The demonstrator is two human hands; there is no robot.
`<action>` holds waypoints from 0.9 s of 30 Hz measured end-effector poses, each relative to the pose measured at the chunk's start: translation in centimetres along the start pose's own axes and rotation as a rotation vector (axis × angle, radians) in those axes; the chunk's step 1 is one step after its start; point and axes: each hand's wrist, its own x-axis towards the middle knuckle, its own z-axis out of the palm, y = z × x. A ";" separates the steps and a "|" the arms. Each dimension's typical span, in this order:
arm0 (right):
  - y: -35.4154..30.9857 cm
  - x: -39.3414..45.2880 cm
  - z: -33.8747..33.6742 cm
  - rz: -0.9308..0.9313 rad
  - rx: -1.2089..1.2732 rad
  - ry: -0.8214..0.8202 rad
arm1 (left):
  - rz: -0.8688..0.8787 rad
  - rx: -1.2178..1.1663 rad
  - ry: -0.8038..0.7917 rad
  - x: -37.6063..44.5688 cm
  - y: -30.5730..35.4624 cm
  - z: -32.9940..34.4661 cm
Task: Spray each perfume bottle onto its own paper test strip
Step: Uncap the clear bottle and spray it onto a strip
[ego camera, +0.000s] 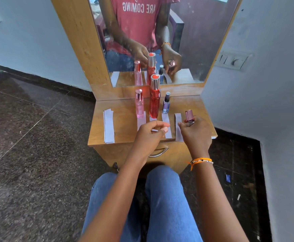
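Note:
Three perfume bottles stand upright on the small wooden table [121,123]: a slim pink bottle [139,103], a tall red bottle [154,96] and a short blue bottle [166,103]. My right hand [196,132] grips a fourth bottle with a pink metallic cap [189,116] at the table's right side. White paper strips lie in a row in front of the bottles: one under the pink bottle [141,120], one [167,125] and one [178,126] beside my right hand. My left hand [149,133] hovers over the middle strips with fingers loosely curled, holding nothing.
A stack of spare paper strips [109,126] lies at the table's left. A mirror [160,41] in a wooden frame rises behind the bottles. A drawer handle [158,152] sits below the table edge. My knees are close under the table; a wall switch panel [232,61] is at the right.

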 end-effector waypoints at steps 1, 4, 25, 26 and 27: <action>-0.1 -0.2 -0.1 -0.006 0.017 0.022 | 0.004 0.016 0.003 0.0 0.0 0.0; -0.3 -1.0 -0.8 -0.065 0.177 0.066 | 0.045 0.068 0.010 -0.2 0.1 -0.1; -4.9 -2.2 -7.5 -0.745 0.372 -0.430 | 0.242 0.065 0.003 -2.2 0.2 0.0; -5.3 -1.9 -7.6 -0.747 0.339 -0.410 | 0.245 0.074 0.009 -2.2 0.2 0.0; -5.6 -1.8 -7.6 -0.726 0.326 -0.378 | 0.253 0.077 0.016 -2.2 0.1 0.0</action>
